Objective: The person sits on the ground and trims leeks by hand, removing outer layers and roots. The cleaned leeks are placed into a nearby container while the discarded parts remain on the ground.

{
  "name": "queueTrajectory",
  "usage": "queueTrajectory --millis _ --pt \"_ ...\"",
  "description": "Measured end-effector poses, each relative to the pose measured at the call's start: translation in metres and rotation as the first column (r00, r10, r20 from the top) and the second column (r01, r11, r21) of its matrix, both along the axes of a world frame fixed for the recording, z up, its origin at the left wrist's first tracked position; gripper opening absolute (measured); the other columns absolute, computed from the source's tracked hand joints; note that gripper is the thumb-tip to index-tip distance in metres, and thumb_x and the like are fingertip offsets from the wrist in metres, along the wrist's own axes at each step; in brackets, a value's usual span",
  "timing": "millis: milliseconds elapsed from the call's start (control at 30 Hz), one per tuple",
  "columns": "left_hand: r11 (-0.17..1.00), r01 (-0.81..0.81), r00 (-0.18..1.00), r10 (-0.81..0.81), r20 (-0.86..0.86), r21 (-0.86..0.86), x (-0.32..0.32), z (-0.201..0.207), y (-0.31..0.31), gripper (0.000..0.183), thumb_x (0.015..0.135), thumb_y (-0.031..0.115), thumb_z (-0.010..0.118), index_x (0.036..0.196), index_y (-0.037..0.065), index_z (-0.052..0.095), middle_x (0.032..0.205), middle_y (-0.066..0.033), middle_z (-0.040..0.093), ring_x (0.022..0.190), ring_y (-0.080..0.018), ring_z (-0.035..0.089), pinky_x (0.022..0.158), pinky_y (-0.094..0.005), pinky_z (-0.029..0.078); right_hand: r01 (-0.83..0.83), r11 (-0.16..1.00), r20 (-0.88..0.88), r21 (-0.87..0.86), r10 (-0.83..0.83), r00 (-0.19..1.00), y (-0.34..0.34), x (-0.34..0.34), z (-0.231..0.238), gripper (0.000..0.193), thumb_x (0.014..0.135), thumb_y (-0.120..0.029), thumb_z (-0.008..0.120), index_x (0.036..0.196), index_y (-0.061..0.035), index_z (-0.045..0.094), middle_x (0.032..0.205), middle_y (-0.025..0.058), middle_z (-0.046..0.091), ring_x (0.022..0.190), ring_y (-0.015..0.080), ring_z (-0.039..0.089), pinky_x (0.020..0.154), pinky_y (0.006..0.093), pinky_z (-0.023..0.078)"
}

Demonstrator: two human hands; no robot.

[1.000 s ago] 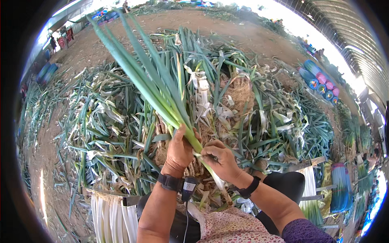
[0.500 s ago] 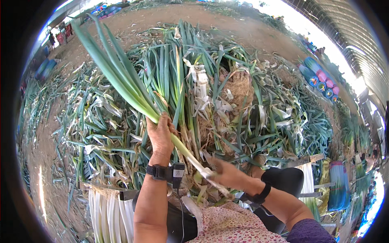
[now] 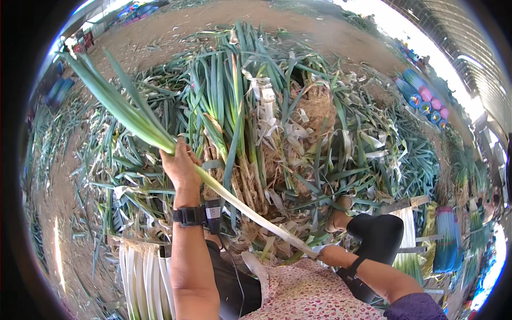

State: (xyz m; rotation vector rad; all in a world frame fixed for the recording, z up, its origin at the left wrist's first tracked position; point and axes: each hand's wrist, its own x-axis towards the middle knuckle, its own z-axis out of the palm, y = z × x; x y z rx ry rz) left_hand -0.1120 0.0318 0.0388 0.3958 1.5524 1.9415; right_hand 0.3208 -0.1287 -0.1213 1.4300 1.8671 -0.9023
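A long green onion [image 3: 240,204] slants across in front of me, its green leaves up at the left and its white lower end down at the right. My left hand [image 3: 181,166] is closed around the stalk just below where the leaves fan out. At the white end, my right hand [image 3: 335,256] is closed, fingers curled at the tip; a pale scrap shows beside them, and the fingertips are partly hidden. Beyond my hands lies a heap of green onions [image 3: 218,88], with dry roots and pale peeled skins [image 3: 266,128].
White-stalked onions [image 3: 140,277] stand in a rack at my lower left, and another rack holds white stalks [image 3: 406,229] at the right. Blue-wrapped bundles [image 3: 447,240] stand farther right, with more wrapped bundles [image 3: 424,101] beyond. Loose leaves cover the brown ground [image 3: 213,21] around the heap.
My left hand has moved left and slightly up with the onion. My right hand has gone down and right to the onion's end, where its stalk now looks smoother and whiter.
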Motion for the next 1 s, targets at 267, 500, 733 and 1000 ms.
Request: queueTrajectory --millis 267,500,733,1000 --pt "0.951 -0.070 0.986 0.021 0.163 0.301 -0.016 0.011 -0.004 0.019 0.089 0.012 0.058 0.103 0.010 0.045 0.070 -0.0024 0.051 0.047 -0.0080 0.044 0.039 -0.0236 0.038 0.026 0.983 -0.260 0.184 0.023 0.965 0.038 0.023 -0.011 0.050 0.080 -0.042 0.065 0.117 -0.0077 0.061 0.103 0.0201 0.066 0.099 0.0337 0.062 0.083 0.0392 0.048" --pt "0.827 0.149 0.915 -0.324 0.242 0.542 -0.012 0.000 0.000 0.024 0.092 0.027 0.058 0.107 0.012 0.047 0.078 -0.0035 0.053 0.055 -0.0100 0.045 0.048 -0.0236 0.040 0.030 0.825 -0.701 0.564 0.459 0.546 0.094 -0.075 0.032 0.039 0.095 -0.031 0.052 0.119 -0.0010 0.057 0.100 0.0135 0.064 0.096 0.0195 0.061 0.086 0.0314 0.047" --pt "0.828 0.315 0.750 -0.517 0.413 0.463 0.055 -0.012 -0.016 0.040 0.092 0.044 0.055 0.108 0.008 0.050 0.070 0.0003 0.051 0.045 -0.0088 0.042 0.043 -0.0232 0.037 0.439 0.464 -0.613 -0.769 -0.731 -0.300 0.079 -0.154 0.086 0.026 0.097 -0.021 0.052 0.113 -0.0016 0.059 0.097 0.0044 0.064 0.084 0.0117 0.062 0.072 0.0247 0.052" --pt "0.764 0.416 0.679 -0.622 0.390 0.493 0.035 -0.007 -0.009 0.034 0.096 0.040 0.048 0.102 0.007 0.054 0.064 0.0018 0.044 0.044 -0.0070 0.037 0.041 -0.0226 0.034 0.329 0.011 -0.231 -0.944 -0.733 -0.640 0.074 -0.167 0.115 0.025 0.090 -0.001 0.048 0.115 -0.0014 0.053 0.071 0.0046 0.055 0.057 0.0147 0.050 0.062 0.0254 0.049"
